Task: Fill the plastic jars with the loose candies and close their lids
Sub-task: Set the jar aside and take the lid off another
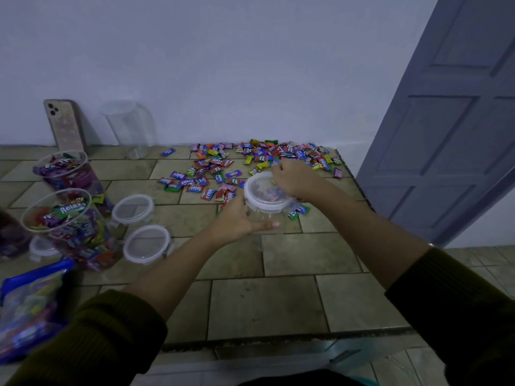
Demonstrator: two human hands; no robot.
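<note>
A clear plastic jar [264, 215] stands mid-counter with a white-rimmed lid [266, 195] on its mouth. My left hand [237, 221] wraps the jar's near side. My right hand [295, 178] rests on the lid's far right edge, fingers curled; whether it holds a candy I cannot tell. Loose wrapped candies [262, 157] lie scattered behind the jar up to the wall. Two lidless jars full of candies [69, 171] [72, 224] stand at the left. Two loose lids [133, 208] [147, 243] lie beside them. An empty jar [131, 126] stands by the wall.
A phone [65, 125] leans on the wall at the back left. A blue candy bag [30, 305] lies at the near left edge. Another lid [41, 247] peeks out behind the near jar. The tiled counter [264, 302] ends at right by a grey door [451, 121].
</note>
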